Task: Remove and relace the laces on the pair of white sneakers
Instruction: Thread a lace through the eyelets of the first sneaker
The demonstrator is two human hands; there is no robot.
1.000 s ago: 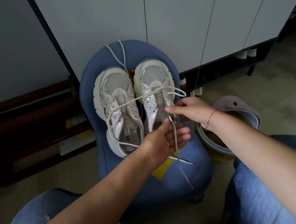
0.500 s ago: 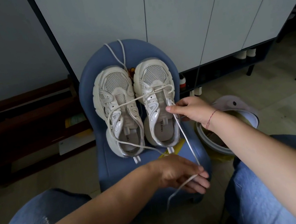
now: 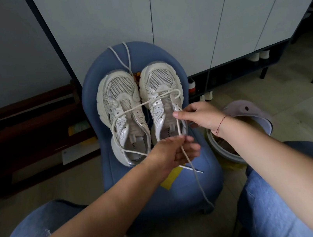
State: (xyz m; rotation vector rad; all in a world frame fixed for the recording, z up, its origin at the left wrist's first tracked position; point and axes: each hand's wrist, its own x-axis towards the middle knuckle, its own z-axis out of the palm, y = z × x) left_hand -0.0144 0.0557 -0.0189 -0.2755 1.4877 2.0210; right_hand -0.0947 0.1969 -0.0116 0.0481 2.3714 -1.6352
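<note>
A grey-white cabinet with flat, smooth doors fills the back, and a dark wooden shelf stands low on the left. In front of the person, between the knees in blue jeans, is a blue chair with a soft, rounded seat. To the right of it, on the floor, stands a round grey bin with its lid tipped open; something brownish lies inside, but I cannot tell what. On the seat the left sneaker and the right sneaker stand side by side, toes to the cabinet, both white with mesh on top. The left sneaker carries no lace. The lace passes through the front eyelets of the right sneaker and runs across the left one in a wide loop. The right hand pinches it with thumb and forefinger over the right sneaker. The left hand pinches it just below, hiding that sneaker's heel, and the end hangs over the seat edge. A second lace lies behind the toes. A yellow paper lies under the left hand.
</note>
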